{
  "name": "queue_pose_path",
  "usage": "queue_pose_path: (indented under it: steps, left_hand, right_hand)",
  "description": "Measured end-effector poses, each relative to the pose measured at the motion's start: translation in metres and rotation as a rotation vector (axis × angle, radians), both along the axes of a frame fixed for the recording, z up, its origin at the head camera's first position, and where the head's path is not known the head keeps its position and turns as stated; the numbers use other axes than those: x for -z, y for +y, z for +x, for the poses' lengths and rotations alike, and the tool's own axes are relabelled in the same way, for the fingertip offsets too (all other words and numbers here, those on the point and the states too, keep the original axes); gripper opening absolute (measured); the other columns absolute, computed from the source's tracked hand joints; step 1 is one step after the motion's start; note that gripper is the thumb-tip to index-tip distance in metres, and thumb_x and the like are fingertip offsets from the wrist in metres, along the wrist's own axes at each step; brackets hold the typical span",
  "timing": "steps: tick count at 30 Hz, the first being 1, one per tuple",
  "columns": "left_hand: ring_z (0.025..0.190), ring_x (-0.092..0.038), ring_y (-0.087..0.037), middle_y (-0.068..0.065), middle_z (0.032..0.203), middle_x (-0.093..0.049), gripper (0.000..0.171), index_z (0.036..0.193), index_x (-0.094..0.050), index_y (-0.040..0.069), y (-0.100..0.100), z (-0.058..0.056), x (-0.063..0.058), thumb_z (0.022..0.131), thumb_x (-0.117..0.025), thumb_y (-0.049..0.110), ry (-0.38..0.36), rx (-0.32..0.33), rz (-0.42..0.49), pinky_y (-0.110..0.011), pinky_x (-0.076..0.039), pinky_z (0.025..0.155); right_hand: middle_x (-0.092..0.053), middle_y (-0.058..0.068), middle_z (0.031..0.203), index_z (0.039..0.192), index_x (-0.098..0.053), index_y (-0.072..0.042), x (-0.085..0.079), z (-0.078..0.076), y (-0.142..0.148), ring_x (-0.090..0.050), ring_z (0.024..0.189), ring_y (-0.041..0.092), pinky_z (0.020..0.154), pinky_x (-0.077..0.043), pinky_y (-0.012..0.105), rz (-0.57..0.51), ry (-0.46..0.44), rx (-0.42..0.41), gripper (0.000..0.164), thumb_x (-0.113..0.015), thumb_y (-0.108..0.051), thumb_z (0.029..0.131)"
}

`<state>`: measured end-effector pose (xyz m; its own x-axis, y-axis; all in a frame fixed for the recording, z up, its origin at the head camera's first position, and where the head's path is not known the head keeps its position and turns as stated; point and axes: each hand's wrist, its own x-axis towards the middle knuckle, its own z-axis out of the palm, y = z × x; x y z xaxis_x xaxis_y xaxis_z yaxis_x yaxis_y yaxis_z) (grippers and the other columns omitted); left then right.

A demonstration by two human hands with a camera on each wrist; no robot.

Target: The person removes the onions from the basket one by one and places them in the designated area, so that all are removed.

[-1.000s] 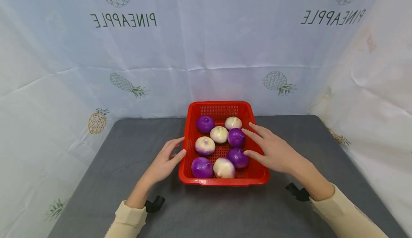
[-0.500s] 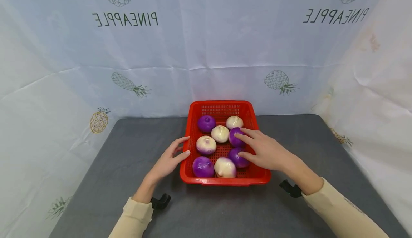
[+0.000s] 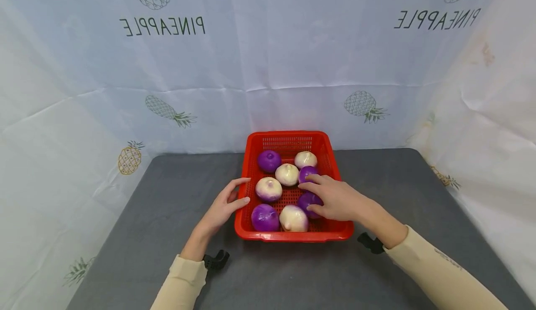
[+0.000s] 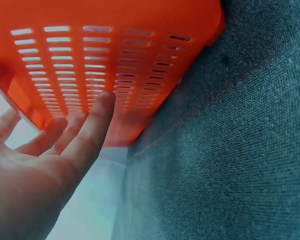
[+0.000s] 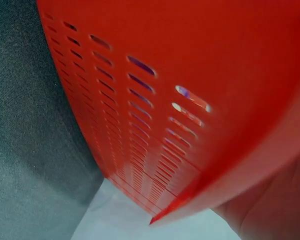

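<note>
A red plastic basket (image 3: 293,237) holds several onions, some purple and some white with a purple tinge. My right hand (image 3: 341,201) reaches over its right rim, with thumb and fingers spread above a purple onion (image 3: 305,201) at the front right; contact cannot be made out. Partly behind those fingers lies another purple onion (image 3: 307,172). At the left rim is my left hand (image 3: 219,211), thumb and fingers apart. In the left wrist view its extended fingers lie close to the basket's slotted wall (image 4: 115,60). The right wrist view shows mostly the basket's outer side (image 5: 120,100).
The basket stands at the back of a dark grey table (image 3: 268,277). Behind it hangs a pale cloth (image 3: 293,58) with pineapple prints, which also runs down both sides. Black wrist mounts (image 3: 216,259) sit below both wrists.
My right hand has moved left and lower, from above the right rim to over the front right purple onion. My left hand has shifted slightly right, to the left rim. The onions stay put.
</note>
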<state>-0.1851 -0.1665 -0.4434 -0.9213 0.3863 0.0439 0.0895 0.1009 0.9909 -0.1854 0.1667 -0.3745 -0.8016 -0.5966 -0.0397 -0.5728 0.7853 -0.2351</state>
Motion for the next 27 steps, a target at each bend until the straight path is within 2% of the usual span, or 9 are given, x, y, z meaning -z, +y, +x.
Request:
queue_pose_path:
  steps: [8, 17, 27]
  left_hand:
    - [0.121, -0.054, -0.052, -0.032, 0.142, -0.047, 0.060, 0.152, -0.037, 0.005, 0.001, -0.001, 0.001, 0.099, -0.063, 0.017, -0.021, 0.003, 0.031, -0.045, -0.058, 0.091]
    - [0.123, -0.055, -0.050, -0.028, 0.144, -0.047, 0.059, 0.151, -0.038, 0.007, 0.001, -0.001, 0.002, 0.099, -0.063, 0.017, -0.027, -0.015, 0.027, -0.046, -0.057, 0.092]
    - [0.122, -0.056, -0.046, -0.026, 0.145, -0.048, 0.058, 0.152, -0.038, 0.009, 0.001, 0.001, 0.002, 0.100, -0.062, 0.016, -0.028, -0.023, 0.008, -0.043, -0.058, 0.091]
  right_hand:
    - [-0.057, 0.009, 0.133, 0.136, -0.064, -0.016, 0.010, -0.004, -0.005, -0.057, 0.117, 0.027, 0.086, -0.060, 0.048, 0.046, -0.012, -0.022, 0.061, -0.084, -0.031, 0.081]
    - [-0.059, 0.006, 0.121, 0.133, -0.066, -0.016, 0.016, -0.010, -0.012, -0.057, 0.111, 0.025, 0.087, -0.059, 0.047, 0.113, -0.020, -0.009, 0.058, -0.085, -0.029, 0.080]
    - [-0.058, 0.009, 0.127, 0.134, -0.065, -0.017, 0.026, -0.013, -0.020, -0.054, 0.115, 0.028, 0.088, -0.058, 0.049, 0.182, -0.037, -0.026, 0.059, -0.085, -0.030, 0.080]
